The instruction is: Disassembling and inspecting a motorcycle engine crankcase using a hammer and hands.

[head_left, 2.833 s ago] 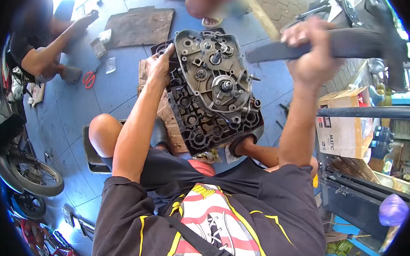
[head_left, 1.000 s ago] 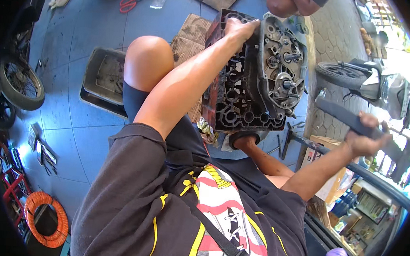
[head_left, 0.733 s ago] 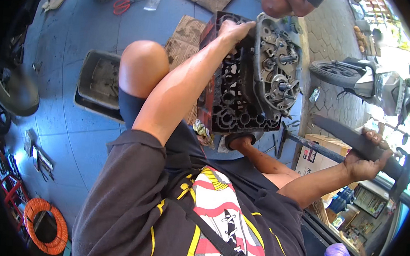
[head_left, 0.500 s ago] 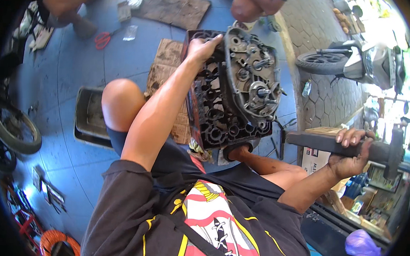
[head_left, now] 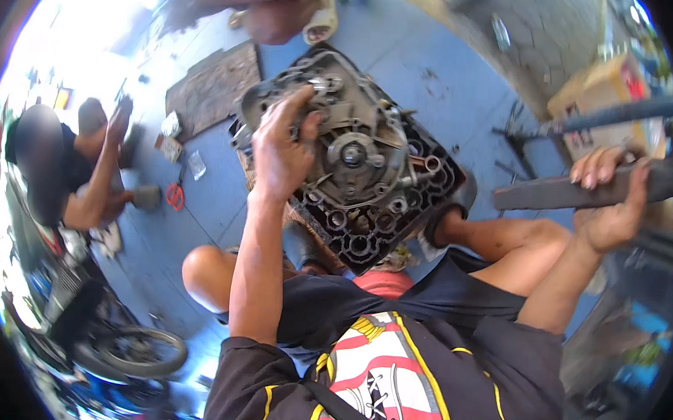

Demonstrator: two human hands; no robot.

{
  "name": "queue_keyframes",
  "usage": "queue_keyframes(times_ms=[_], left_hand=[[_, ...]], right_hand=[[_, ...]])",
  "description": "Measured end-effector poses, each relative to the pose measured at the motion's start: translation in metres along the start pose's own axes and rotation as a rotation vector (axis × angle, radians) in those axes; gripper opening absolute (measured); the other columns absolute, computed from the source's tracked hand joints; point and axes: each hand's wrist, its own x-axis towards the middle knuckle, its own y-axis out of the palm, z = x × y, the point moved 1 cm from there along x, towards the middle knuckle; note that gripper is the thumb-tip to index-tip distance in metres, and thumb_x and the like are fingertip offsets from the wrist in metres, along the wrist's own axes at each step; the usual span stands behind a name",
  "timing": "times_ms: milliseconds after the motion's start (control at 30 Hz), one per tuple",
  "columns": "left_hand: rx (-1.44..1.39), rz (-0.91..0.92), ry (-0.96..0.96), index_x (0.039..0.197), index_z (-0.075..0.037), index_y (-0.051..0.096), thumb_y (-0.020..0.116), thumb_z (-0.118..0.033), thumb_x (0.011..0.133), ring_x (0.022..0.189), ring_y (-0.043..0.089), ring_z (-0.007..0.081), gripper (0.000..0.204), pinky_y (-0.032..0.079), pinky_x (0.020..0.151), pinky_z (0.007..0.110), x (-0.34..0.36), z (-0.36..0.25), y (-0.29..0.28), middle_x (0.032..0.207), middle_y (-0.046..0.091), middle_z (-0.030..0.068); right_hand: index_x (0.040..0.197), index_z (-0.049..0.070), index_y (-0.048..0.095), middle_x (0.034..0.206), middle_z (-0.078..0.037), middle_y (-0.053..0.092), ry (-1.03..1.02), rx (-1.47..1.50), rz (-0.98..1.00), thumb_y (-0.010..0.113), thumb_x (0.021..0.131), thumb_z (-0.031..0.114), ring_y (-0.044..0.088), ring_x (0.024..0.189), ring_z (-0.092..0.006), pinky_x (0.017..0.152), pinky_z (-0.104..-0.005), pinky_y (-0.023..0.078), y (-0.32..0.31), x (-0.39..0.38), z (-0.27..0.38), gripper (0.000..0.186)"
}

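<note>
A grey engine casing [head_left: 368, 185] with shafts and round bosses rests on a black, grimy metal engine block [head_left: 357, 245] in front of me, above my legs. My left hand [head_left: 283, 146] has its fingers curled on the casing's upper left part, around small shiny fittings. In my right hand [head_left: 607, 201], at the right, is a long dark hammer [head_left: 531, 193], gripped by its thick handle and held off the casing; its head is partly hidden at the blurred rim.
A co-worker [head_left: 57, 165] crouches at left by a motorcycle wheel [head_left: 135, 344]; another person's bare limbs [head_left: 271, 13] show at top. A wooden board [head_left: 206, 89], red scissors [head_left: 175, 195], a metal rail [head_left: 608, 110] and a cardboard box [head_left: 586, 86] surround me.
The casing has turned and appears more face-up. My left hand has shifted from the edge onto its fittings. The hammer has moved up in view; the view has swung, bringing the co-worker in.
</note>
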Motion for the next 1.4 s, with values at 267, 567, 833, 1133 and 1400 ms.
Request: queue_keyframes(times_ms=[267, 567, 833, 1133, 1400], left_hand=[[-0.056, 0.022, -0.090, 0.122, 0.007, 0.058, 0.058, 0.000, 0.095, 0.104, 0.064, 0.0186, 0.027, 0.050, 0.093, 0.030, 0.004, -0.015, 0.024, 0.111, 0.068, 0.0154], [0.039, 0.013, -0.125, 0.124, 0.005, 0.054, 0.052, -0.005, 0.099, 0.103, 0.065, 0.0228, 0.027, 0.055, 0.088, 0.032, -0.008, -0.003, 0.032, 0.113, 0.067, 0.0191], [0.048, -0.047, -0.224, 0.119, 0.006, 0.051, 0.055, -0.011, 0.095, 0.109, 0.064, 0.0277, 0.030, 0.050, 0.097, 0.037, -0.006, 0.000, 0.026, 0.116, 0.064, 0.0242], [0.046, 0.073, -0.121, 0.122, 0.005, 0.049, 0.060, -0.006, 0.091, 0.110, 0.064, 0.0265, 0.035, 0.049, 0.095, 0.034, 0.003, -0.007, 0.031, 0.113, 0.066, 0.0196], [0.245, 0.331, -0.107, 0.130, -0.002, 0.047, 0.074, -0.022, 0.081, 0.098, 0.067, 0.0310, 0.060, 0.052, 0.089, 0.038, 0.021, -0.024, -0.009, 0.109, 0.066, 0.0172]], right_hand=[[0.110, 0.003, 0.058, 0.082, -0.006, 0.053, 0.014, -0.001, 0.048, 0.047, 0.097, 0.044, 0.049, 0.070, -0.0167, 0.069, -0.0335, 0.042, -0.229, -0.059, -0.061, 0.045], [0.113, 0.001, 0.056, 0.088, -0.009, 0.055, 0.125, 0.306, -0.098, 0.048, 0.097, 0.039, 0.052, 0.071, -0.0189, 0.069, -0.0357, 0.045, -0.261, -0.137, -0.197, 0.042], [0.115, 0.000, 0.054, 0.093, -0.012, 0.056, 0.098, 0.447, -0.052, 0.048, 0.097, 0.035, 0.055, 0.072, -0.0210, 0.070, -0.0376, 0.048, -0.259, -0.145, -0.226, 0.040], [0.118, -0.002, 0.051, 0.099, -0.015, 0.058, 0.066, 0.435, 0.200, 0.049, 0.097, 0.030, 0.059, 0.073, -0.0233, 0.070, -0.0398, 0.051, -0.260, -0.098, -0.164, 0.038], [0.117, -0.002, 0.049, 0.095, -0.013, 0.056, -0.071, 0.219, 0.273, 0.048, 0.098, 0.032, 0.057, 0.071, -0.0223, 0.069, -0.0405, 0.051, -0.175, -0.042, -0.006, 0.039]])
